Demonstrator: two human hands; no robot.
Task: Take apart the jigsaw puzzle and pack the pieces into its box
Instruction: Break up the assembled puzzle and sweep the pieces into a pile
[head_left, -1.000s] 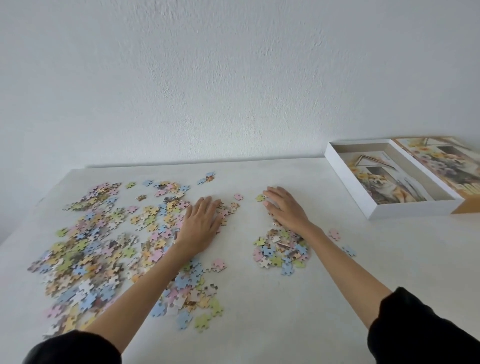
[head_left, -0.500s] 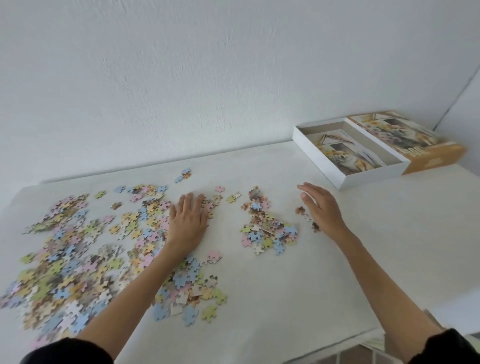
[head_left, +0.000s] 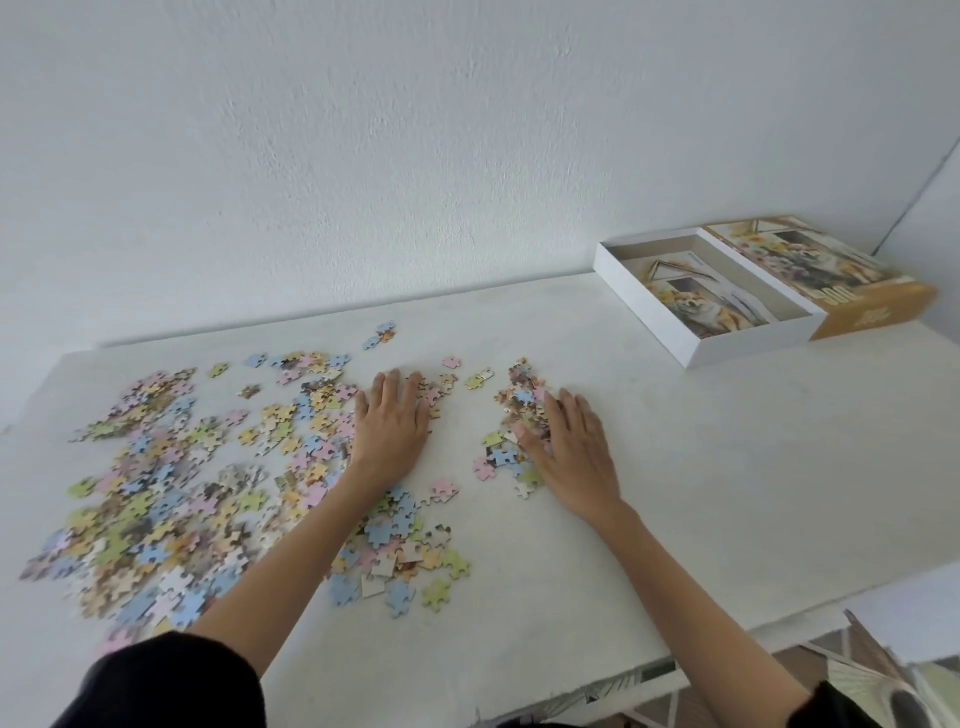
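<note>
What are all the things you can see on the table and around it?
loose pastel cardboard jigsaw pieces: many, pink, blue, green and yellow, spread over the table's left half
small pile of jigsaw pieces: one, mixed colours, mid-table
white cardboard box bottom: one, open, far right
printed picture sheet: one, inside the box bottom
orange box lid: one, right beside the box bottom
white table: one, under everything
white wall: one, behind the table
patterned floor: brownish, lower right
black sleeves: two, nearest the camera
left hand: flat on the big spread's right edge
right hand: flat on the small pile
</note>
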